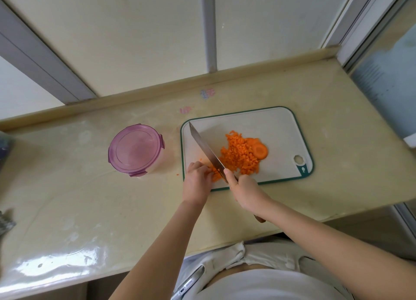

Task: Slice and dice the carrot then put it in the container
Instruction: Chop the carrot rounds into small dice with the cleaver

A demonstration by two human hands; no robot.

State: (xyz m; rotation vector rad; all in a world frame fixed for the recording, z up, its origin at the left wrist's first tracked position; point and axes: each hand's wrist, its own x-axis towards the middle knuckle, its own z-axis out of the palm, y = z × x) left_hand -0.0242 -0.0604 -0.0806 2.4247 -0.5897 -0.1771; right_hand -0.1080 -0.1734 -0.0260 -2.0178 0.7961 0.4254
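most of the dicing looks done. a heap of diced carrot (240,155) lies mid cutting board (276,124), with a couple of round slices (260,151) on its right side not yet cut. near the board's front left corner the left hand (198,178) curls its fingers on a few carrot strips (215,175). the right hand (244,189) grips the knife (206,146), blade beside them. the container (135,149) stands on the counter (90,198) off the board's left edge, lid on, so filling it seems left to do.

Cutting board (270,124): white plastic, matt, green rim. Knife (206,148) on board: smooth metal blade, bright sheen. Carrot (240,155) on board: orange, dull cut faces. Container (135,148) left of board: translucent purple plastic lid, glossy. Tabletop (90,209) under board: cream, smooth, glossy, glare patches.
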